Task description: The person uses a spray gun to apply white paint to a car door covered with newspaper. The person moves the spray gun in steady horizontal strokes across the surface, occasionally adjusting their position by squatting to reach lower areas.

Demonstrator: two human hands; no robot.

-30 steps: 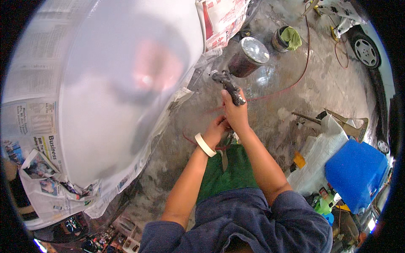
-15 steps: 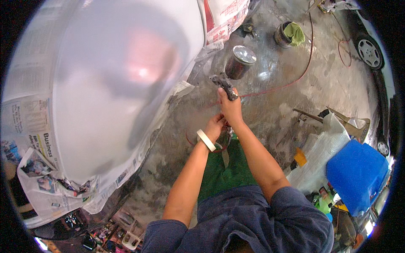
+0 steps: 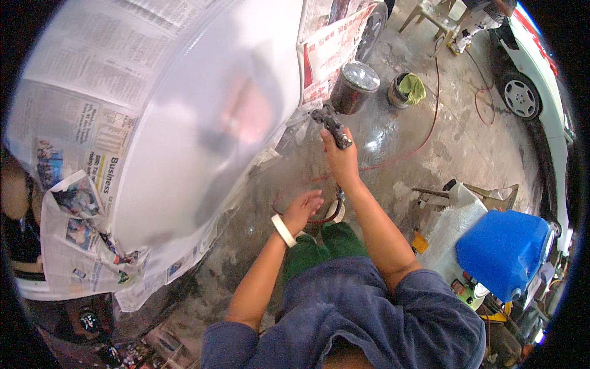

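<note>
My right hand (image 3: 342, 161) is closed round the handle of a dark, paint-stained spray gun (image 3: 334, 128). A dark cup with a clear, shiny lid (image 3: 354, 89) sits at the gun's front end. The gun points toward a pale, glossy curved car panel (image 3: 178, 147) on the left, without touching it. From below the handle a reddish air hose (image 3: 329, 215) loops down near my legs. My left hand (image 3: 301, 210) hangs apart from the gun, fingers stretched and holding nothing. A cream ring-shaped band (image 3: 284, 231) circles my left wrist.
Newspaper (image 3: 92, 117) masks the panel's edges. On the concrete floor stands a bucket (image 3: 398, 92) with a green cloth over its rim. The hose (image 3: 424, 144) crosses the floor. At right are a blue container (image 3: 504, 252) and a parked car (image 3: 531, 61); a plastic chair (image 3: 430, 15) stands far off.
My left hand has come away from below the gun, moving left and down, and its fingers have opened. The right hand still holds the gun. The view has shifted.
</note>
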